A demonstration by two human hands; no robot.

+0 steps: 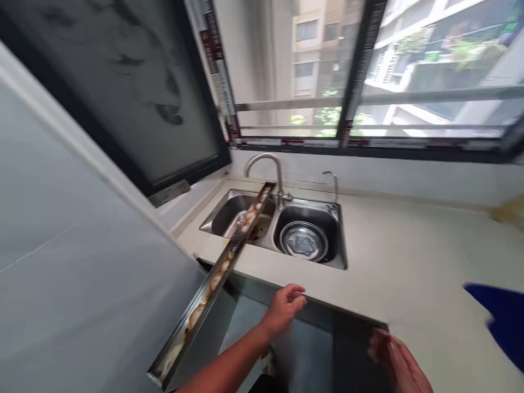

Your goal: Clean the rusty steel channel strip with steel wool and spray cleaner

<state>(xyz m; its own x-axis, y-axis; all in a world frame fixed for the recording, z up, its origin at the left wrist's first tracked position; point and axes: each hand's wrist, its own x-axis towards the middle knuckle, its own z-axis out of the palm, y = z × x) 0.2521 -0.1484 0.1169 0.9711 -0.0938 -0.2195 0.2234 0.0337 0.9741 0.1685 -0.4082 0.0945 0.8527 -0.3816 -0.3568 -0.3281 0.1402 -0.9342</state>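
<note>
My left hand hovers in front of the pale counter's front edge, fingers loosely curled and apart, holding nothing. My right hand is low at the bottom right, blurred, with fingers stretched out and nothing in it. A long narrow metal tray with brown greasy residue slants from the left basin of the steel double sink down over the counter edge to the lower left. Neither hand touches it. My left hand is nearest to it.
A round metal bowl sits in the right basin. A curved faucet and a small tap stand behind the sink. A blue object and a yellowish one lie at the right. A grey panel fills the left.
</note>
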